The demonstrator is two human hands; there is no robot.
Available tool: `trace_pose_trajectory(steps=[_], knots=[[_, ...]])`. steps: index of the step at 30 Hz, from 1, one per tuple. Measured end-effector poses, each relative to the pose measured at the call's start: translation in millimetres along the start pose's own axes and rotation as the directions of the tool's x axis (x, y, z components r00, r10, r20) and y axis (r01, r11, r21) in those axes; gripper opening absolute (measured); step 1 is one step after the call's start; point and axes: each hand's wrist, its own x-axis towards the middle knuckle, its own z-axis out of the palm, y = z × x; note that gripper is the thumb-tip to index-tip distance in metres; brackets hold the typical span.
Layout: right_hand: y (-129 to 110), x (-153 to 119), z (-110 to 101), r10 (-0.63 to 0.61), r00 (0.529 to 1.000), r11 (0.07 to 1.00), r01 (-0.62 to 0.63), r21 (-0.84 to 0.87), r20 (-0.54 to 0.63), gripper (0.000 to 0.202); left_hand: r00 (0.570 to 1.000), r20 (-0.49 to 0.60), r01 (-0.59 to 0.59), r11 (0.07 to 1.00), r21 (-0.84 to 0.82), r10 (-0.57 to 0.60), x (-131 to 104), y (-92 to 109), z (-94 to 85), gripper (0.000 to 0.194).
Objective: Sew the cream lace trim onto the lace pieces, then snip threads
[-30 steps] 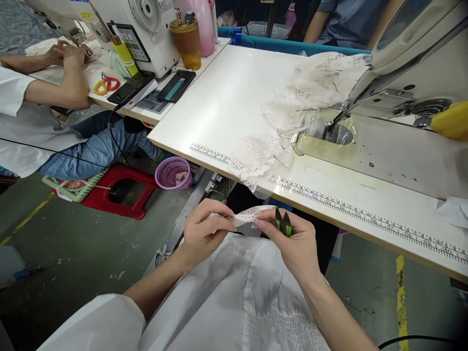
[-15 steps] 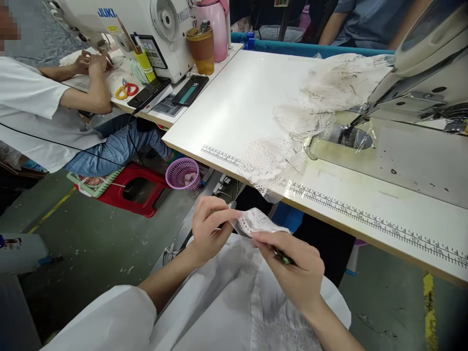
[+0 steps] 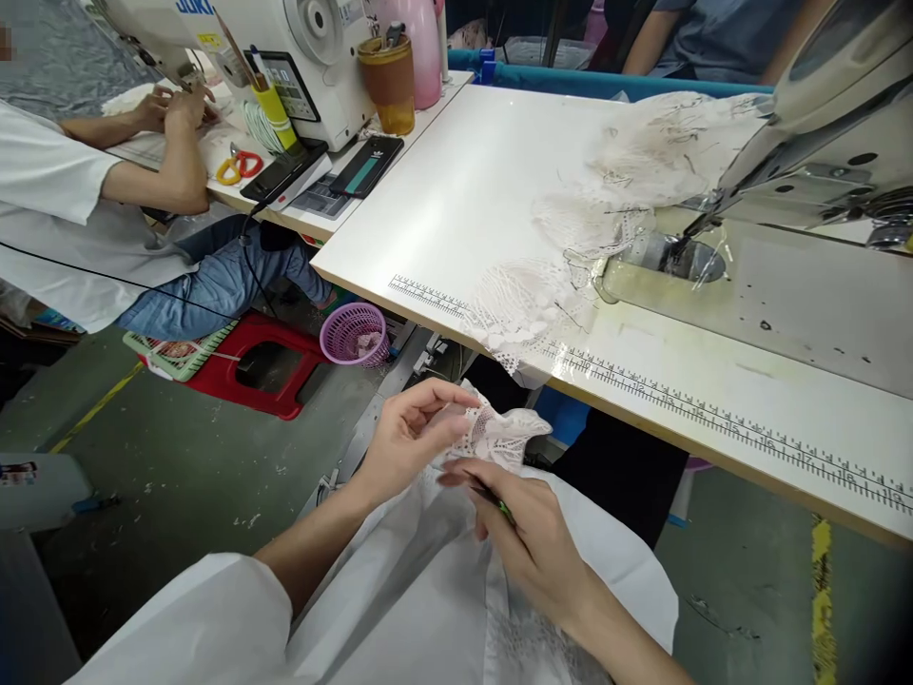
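Note:
Over my lap, my left hand (image 3: 410, 438) pinches a piece of white lace (image 3: 506, 440) between thumb and fingers. The lace hangs bunched to the right of those fingertips. Just below it, my right hand (image 3: 524, 538) is closed around thread snips (image 3: 492, 497), dark with a green part; most of the tool is hidden in the palm. The right fingertips are close to the lace's lower edge, and whether they touch it I cannot tell. More lace pieces (image 3: 524, 300) with loose threads lie on the white sewing table (image 3: 442, 209) in front of me.
A sewing machine (image 3: 806, 200) stands at the right of the table, its needle area beside the lace. At left a co-worker (image 3: 49, 209) sits at another machine (image 3: 285, 57), near scissors (image 3: 239, 166), a phone (image 3: 367, 166) and a cup (image 3: 387, 86). A purple basket (image 3: 355, 333) stands below.
My right hand has let go of the lace's right end and moved left and down, and the snips show more. The lace now bunches up from my left hand.

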Motion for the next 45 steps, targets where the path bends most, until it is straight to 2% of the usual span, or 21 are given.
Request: trace_pose_trajectory(steps=[2, 3, 5, 6, 7, 8, 9, 11, 13, 19, 24, 45], knots=[[-7, -1, -7, 0.040, 0.999, 0.990, -0.036, 0.135, -0.028, 0.029, 0.999, 0.033, 0.042, 0.999, 0.024, -0.043, 0, 5, 0.4, 0.011], [-11, 0, -12, 0.053, 0.993, 0.981, -0.033, 0.190, -0.101, 0.026, 0.997, 0.058, 0.053, 0.998, 0.032, -0.055, -1, 7, 0.7, 0.011], [-17, 7, -24, 0.101, 0.950, 0.974, -0.034, 0.224, -0.296, 0.023, 0.991, 0.125, 0.047, 0.998, 0.044, -0.052, -2, 12, 1.2, 0.014], [-18, 12, -29, 0.144, 0.932, 0.974, -0.073, 0.216, -0.334, 0.019, 0.986, 0.159, 0.035, 0.998, 0.054, -0.044, -2, 13, 1.6, 0.016], [-18, 19, -34, 0.198, 0.921, 0.968, -0.128, 0.218, -0.335, 0.017, 0.981, 0.189, 0.023, 0.998, 0.066, -0.035, -2, 15, 2.0, 0.018], [-16, 25, -38, 0.260, 0.921, 0.949, -0.189, 0.252, -0.289, 0.023, 0.977, 0.211, 0.012, 0.997, 0.076, -0.027, -2, 16, 2.6, 0.019], [-13, 31, -40, 0.304, 0.932, 0.923, -0.237, 0.304, -0.197, 0.030, 0.974, 0.223, 0.009, 0.996, 0.089, -0.029, -2, 17, 3.1, 0.020], [-5, 39, -41, 0.349, 0.937, 0.856, -0.309, 0.414, -0.021, 0.031, 0.974, 0.221, 0.024, 0.993, 0.113, -0.049, -2, 17, 4.1, 0.021], [4, 43, -39, 0.385, 0.922, 0.815, -0.362, 0.453, 0.044, 0.028, 0.976, 0.207, 0.042, 0.990, 0.132, -0.069, -3, 17, 4.4, 0.022], [16, 38, -34, 0.434, 0.901, 0.793, -0.380, 0.477, -0.004, 0.024, 0.986, 0.145, 0.068, 0.991, 0.117, -0.085, -2, 12, 1.9, 0.024], [16, 38, -34, 0.441, 0.897, 0.790, -0.371, 0.488, -0.032, 0.022, 0.986, 0.145, 0.072, 0.994, 0.086, -0.084, -1, 7, 1.6, 0.023], [13, 40, -35, 0.455, 0.888, 0.796, -0.373, 0.476, -0.065, 0.022, 0.990, 0.122, 0.045, 0.979, 0.199, -0.070, -1, 6, -2.5, 0.023]])
